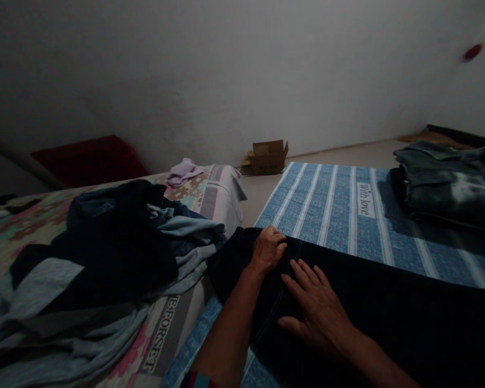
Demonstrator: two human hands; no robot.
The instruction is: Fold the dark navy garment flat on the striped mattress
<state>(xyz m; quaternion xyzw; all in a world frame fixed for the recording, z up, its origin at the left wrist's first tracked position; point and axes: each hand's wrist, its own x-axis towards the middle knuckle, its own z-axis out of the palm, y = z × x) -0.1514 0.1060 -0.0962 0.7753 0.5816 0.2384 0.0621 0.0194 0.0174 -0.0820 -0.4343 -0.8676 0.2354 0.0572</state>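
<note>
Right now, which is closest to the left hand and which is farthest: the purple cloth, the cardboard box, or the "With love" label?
From the left hand:
1. "With love" label, on the striped sheet to the right.
2. Cardboard box, on the floor by the wall.
3. Purple cloth, on the mattress corner, left.

dark denim trousers [388,312]: legs cut off by the right and bottom edges
heap of blue and grey clothes [105,258]: cut off at left edge
small red object on the wall [472,52]: blurred, cannot tell what

Dark navy trousers [388,307] lie under the hands. Beneath them is a blue, white-striped cloth [327,205]; left, a floral mattress [194,188].
</note>
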